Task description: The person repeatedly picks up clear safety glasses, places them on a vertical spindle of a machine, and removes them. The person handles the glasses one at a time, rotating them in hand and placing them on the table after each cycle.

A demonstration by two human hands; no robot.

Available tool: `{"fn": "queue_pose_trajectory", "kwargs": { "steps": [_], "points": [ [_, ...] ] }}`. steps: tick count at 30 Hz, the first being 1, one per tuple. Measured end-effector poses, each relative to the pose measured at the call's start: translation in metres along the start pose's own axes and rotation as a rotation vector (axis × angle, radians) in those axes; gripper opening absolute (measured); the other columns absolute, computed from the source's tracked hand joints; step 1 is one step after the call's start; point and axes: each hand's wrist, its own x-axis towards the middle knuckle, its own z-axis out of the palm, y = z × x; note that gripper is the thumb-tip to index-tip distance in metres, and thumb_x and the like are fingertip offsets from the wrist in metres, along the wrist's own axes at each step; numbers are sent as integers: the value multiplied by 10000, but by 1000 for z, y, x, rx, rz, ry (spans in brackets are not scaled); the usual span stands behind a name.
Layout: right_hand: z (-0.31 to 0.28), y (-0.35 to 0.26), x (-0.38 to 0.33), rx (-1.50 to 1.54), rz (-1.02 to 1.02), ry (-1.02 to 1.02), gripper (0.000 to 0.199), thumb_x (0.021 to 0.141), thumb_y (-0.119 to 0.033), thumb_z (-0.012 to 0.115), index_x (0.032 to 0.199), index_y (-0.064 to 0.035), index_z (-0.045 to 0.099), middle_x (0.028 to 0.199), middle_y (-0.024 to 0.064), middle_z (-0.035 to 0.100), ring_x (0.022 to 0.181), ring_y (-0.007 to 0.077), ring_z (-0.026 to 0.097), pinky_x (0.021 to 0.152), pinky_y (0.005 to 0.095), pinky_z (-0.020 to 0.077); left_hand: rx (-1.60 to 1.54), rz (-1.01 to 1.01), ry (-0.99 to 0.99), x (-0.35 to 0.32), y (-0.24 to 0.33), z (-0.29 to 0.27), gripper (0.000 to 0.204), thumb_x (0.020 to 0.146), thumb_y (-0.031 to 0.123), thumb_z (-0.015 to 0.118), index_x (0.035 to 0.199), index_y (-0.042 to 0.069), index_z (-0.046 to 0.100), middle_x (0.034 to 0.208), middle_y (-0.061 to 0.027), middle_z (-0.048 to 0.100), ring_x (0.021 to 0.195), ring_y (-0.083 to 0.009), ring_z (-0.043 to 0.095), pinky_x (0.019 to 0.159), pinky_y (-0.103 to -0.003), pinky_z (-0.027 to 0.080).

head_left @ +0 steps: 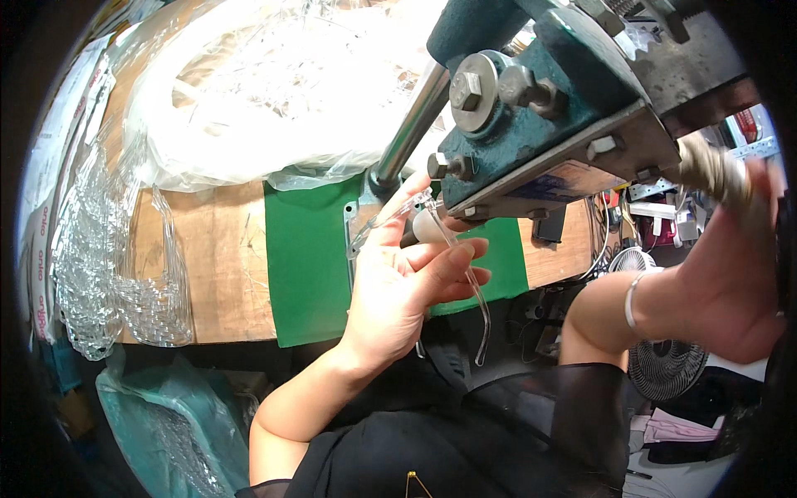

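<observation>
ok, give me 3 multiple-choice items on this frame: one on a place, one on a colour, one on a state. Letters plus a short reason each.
1. Where is the clear plastic frame?
A. in the left hand, under the press
B. on the floor
C. inside the plastic bag

2. What colour is the mat on the wooden bench?
A. red
B. green
C. yellow

3. What is the right hand doing?
A. resting flat on the bench
B. holding a clear frame
C. gripping the press handle

Answers:
1 A: the left hand pinches the frame just below the teal press.
2 B: the mat under the press is plainly green.
3 C: the right hand is closed around the worn handle at the press's right side.
</observation>
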Motion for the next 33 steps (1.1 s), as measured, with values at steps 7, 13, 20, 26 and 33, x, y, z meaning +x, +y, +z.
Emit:
{"fn": "queue_pose_trajectory", "kwargs": {
  "steps": [7,13,20,26,33],
  "points": [
    [31,3,-59,-28,-137,20,390,644,-515,714,761,-183,546,735,-63,444,723,94,405,873,314,252,9,16,62,4,-11,5,511,831,89,625,1255,106,340,966,-113,635,778,-204,653,646,-284,553],
    [37,2,-51,47,-129,52,413,652,-560,698,652,-197,500,644,-83,400,633,74,370,783,293,270,57,116,57,7,-15,5,407,843,79,607,1187,77,388,921,-118,645,764,-201,657,624,-260,552],
    [31,13,-16,2,-2,224,422,810,-382,565,1057,-43,525,1045,150,535,1044,267,463,990,435,235,237,207,36,-6,-17,-3,653,820,-24,595,1346,99,228,922,-169,647,753,-196,655,647,-270,549],
    [24,71,-143,-1032,401,-329,218,824,-85,575,1026,-5,584,955,100,600,912,220,567,836,299,432,477,427,92,-24,-17,-19,474,781,-117,535,1225,21,444,1091,-186,581,810,-188,645,696,-250,524],
    [-1,116,-223,-714,867,-132,92,808,-92,629,851,-11,627,788,57,601,741,134,573,701,246,458,451,653,38,-43,-14,-42,362,828,116,570,1167,26,478,1295,-273,394,889,-220,622,754,-286,517]
  ]
}}
